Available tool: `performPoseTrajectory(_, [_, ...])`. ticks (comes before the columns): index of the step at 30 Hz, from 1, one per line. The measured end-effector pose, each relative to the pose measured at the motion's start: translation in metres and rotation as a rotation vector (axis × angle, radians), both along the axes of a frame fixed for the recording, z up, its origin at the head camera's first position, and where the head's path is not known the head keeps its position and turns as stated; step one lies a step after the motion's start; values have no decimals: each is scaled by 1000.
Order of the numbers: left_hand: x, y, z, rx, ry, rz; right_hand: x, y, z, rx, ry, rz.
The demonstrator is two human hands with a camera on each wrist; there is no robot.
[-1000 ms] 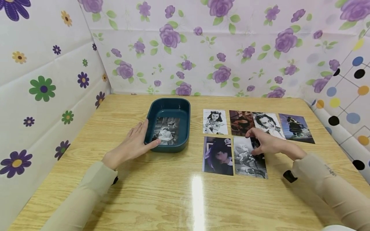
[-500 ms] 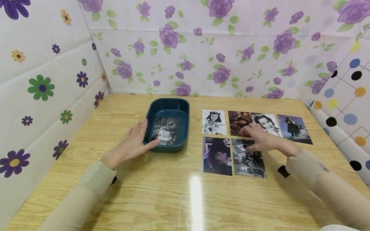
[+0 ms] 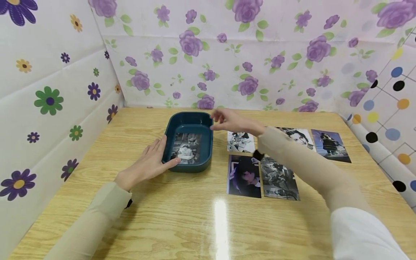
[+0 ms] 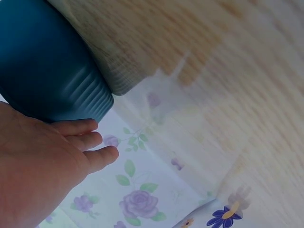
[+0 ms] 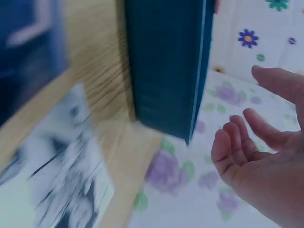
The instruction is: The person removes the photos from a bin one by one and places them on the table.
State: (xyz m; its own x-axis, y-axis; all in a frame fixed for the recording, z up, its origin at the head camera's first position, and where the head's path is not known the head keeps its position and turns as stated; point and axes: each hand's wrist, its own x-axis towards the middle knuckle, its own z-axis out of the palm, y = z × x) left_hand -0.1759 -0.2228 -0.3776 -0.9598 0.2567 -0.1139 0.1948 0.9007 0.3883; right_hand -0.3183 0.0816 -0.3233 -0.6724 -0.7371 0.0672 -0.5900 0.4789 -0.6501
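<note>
A dark teal tray (image 3: 208, 159) stands on the table with a black-and-white photo (image 3: 186, 148) lying on its floor. Against its left side rests my left hand (image 3: 147, 164), fingers straight, the thumb at the near rim. The left wrist view shows these fingers along the outer wall (image 4: 52, 61). My right hand (image 3: 229, 121) is at the tray's far right corner. In the right wrist view its fingers (image 5: 237, 142) are loosely bent and nothing is between them. My right forearm hides a brown photo and covers part of the drawing-like picture (image 3: 240, 144).
Right of the tray, several photos lie in two rows. The near row has a purple-hat photo (image 3: 243, 177) and a black-and-white group photo (image 3: 280, 180). A portrait photo (image 3: 300, 137) and a bluish photo (image 3: 329, 144) lie farther right. Patterned cloth walls (image 3: 211, 72) surround the table.
My right hand has left the black-and-white group photo, moving left and away from me to the tray's far right corner. My left hand has stayed against the tray.
</note>
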Motion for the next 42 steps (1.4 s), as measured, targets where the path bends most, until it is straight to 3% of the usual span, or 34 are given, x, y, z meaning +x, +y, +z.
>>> performPoseTrajectory(6, [-1, 0, -1, 2, -1, -4, -30, -62, -11, 67, -57, 53])
performPoseTrajectory(13, [-1, 0, 0, 1, 15, 2, -45, -99, -28, 330, -121, 83])
performPoseTrajectory(25, [-1, -2, -1, 8, 7, 1, -48, -119, -39, 546, -123, 73])
performPoseTrajectory(42, [-1, -1, -1, 11, 2, 2, -49, -124, -48, 592, -74, 39])
